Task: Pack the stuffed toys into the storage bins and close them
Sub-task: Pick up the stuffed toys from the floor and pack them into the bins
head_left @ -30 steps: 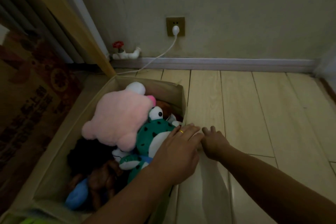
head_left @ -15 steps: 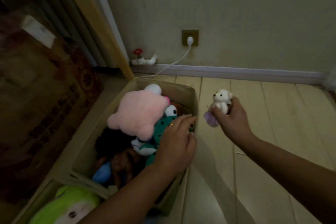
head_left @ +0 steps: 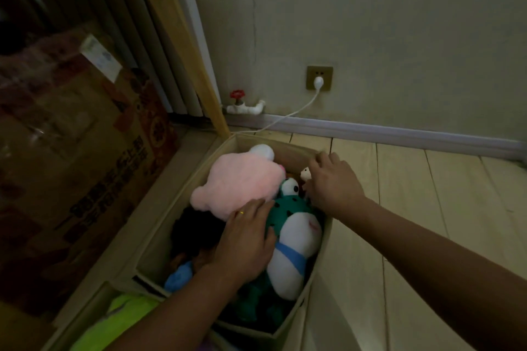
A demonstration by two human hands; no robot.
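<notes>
An open beige fabric bin (head_left: 199, 188) is seen on a pale wood floor (head_left: 427, 208), near the corner of the room, its lid not closed. It is packed w/ stuffed toys: a big pink plush (head_left: 239, 179) lies at the far end, a green frog (head_left: 293, 225) w/ a white belly and a blue band is pressed along the right wall, a dark plush (head_left: 196, 231) sits low on the left, and a bit of blue plush (head_left: 178, 276) shows at the near end.

The left hand (head_left: 245, 239) is laid flat on the toys, fingers spread and relaxed, nothing gripped; its fingertips touch the pink plush and its palm covers the frog's side. A ring is worn on 1 finger.

The right hand (head_left: 333, 179) is held over the bin's far right corner, fingers curled around a small white plush (head_left: 305, 172), of which only the head shows at the fingertips. The small plush is inside the bin's outline, just beside the frog's eye; whether it rests on anything cannot be told.

A 2nd bin (head_left: 82, 310) is partly seen at the bottom left, w/ a lime green plush (head_left: 125, 310) in it. A cardboard box (head_left: 85, 151) stands to the left. On the wall, a white plug sits in a socket (head_left: 319, 78), and a red valve (head_left: 237, 95) is near the baseboard.
</notes>
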